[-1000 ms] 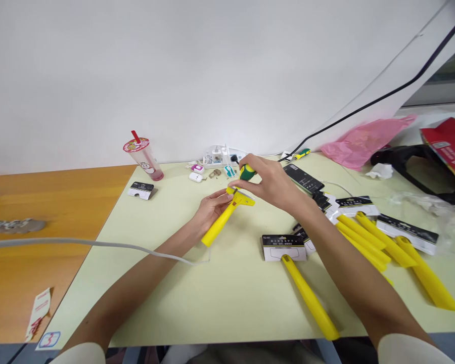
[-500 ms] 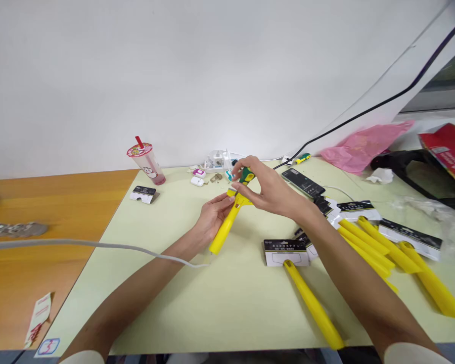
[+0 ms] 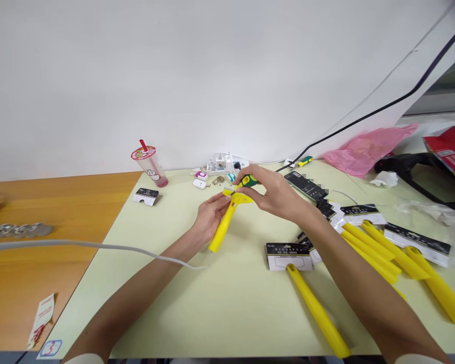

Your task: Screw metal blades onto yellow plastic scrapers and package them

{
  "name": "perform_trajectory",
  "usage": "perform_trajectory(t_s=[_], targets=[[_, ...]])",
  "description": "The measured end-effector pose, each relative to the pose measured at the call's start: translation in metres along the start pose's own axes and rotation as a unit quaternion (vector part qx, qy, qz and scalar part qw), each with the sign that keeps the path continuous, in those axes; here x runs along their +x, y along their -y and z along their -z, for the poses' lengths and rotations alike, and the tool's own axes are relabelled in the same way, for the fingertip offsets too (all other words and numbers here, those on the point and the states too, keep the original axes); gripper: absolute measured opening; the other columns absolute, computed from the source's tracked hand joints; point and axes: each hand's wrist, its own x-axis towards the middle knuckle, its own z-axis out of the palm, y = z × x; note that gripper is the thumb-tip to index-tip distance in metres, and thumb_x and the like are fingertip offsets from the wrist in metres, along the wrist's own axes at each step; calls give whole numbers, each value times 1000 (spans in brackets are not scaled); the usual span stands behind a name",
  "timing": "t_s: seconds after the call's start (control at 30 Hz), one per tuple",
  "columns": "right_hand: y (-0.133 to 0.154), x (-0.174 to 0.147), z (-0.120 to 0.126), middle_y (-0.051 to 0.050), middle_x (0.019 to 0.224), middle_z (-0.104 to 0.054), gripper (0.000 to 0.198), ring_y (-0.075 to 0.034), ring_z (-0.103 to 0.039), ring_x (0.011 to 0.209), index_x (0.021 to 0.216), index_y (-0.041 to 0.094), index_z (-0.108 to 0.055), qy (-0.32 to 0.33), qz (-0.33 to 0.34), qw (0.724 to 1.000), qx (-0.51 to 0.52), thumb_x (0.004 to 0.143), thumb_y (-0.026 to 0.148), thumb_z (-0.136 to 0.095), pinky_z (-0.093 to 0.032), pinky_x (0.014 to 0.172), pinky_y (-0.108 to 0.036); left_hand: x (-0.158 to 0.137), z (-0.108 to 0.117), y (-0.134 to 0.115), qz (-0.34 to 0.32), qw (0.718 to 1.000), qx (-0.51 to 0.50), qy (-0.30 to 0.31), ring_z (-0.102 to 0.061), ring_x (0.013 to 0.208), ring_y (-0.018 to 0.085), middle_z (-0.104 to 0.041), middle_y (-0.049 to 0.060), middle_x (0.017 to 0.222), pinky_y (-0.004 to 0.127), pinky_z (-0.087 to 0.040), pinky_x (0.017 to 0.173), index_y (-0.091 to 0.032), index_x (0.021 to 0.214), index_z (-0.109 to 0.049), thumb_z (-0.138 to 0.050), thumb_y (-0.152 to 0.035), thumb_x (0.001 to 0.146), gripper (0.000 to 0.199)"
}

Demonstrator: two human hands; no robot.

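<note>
My left hand (image 3: pixel 207 216) is closed around a yellow scraper (image 3: pixel 221 232), its handle slanting down toward me and its wide head at the far end. My right hand (image 3: pixel 278 194) grips a green and yellow screwdriver (image 3: pixel 249 181) between thumb and fingers. The screwdriver lies tilted over the scraper's head, its tip pointing left toward my left fingertips. Whether the tip touches a screw is too small to tell. Nearest my right forearm, another yellow scraper handle (image 3: pixel 318 311) rests on the table against a black and white card (image 3: pixel 288 257).
Several yellow handles (image 3: pixel 367 242) and packaging cards lie at the right beside a dark phone (image 3: pixel 306 186). A pink drink cup (image 3: pixel 151 167) stands at the back left. Behind my hands sits a power strip (image 3: pixel 222 164). A grey cable (image 3: pixel 109 246) crosses from the left.
The screwdriver has tipped from steep to flatter over the scraper's head, and my right hand has lowered slightly with it. My left hand keeps its hold on the scraper.
</note>
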Motion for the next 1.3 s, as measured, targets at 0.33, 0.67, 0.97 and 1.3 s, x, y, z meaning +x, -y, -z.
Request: perform_trajectory(t_s=[0.33,0.67,0.97,1.3], targets=[[0,0,1,-8,115,-73,13,-23,-72,104,121,27,-60,-17,-11,1000,-9,109,31,-62,-60,88,-38,-1,2,-5,-49,999,12,3,-80,87,20,-83,10,97,36,-60,98,-11,98,-79,-94,-4,70,32],[5,3,-6,-4,99,-76,35,-19,-75,85,105,26,-62,-169,-67,983,27,98,56,-76,-62,70,-32,-6,-7,-17,-123,991,20,56,-78,100,20,-82,9,108,41,-57,110,-13,99,-79,-94,-11,73,29],[14,-1,-11,-5,105,-78,30,-22,-80,98,112,27,-63,-188,-35,981,32,99,49,-79,-68,76,-34,-17,-20,-28,-153,978,34,134,-72,127,25,-79,10,130,43,-46,123,-20,119,-81,-85,-26,89,31],[19,0,-5,-6,105,-78,24,-23,-79,100,114,28,-62,-181,-26,983,22,102,43,-76,-68,75,-37,-20,-21,-49,-111,978,52,166,-76,115,25,-82,10,117,44,-52,117,-22,133,-76,-79,-9,81,53]])
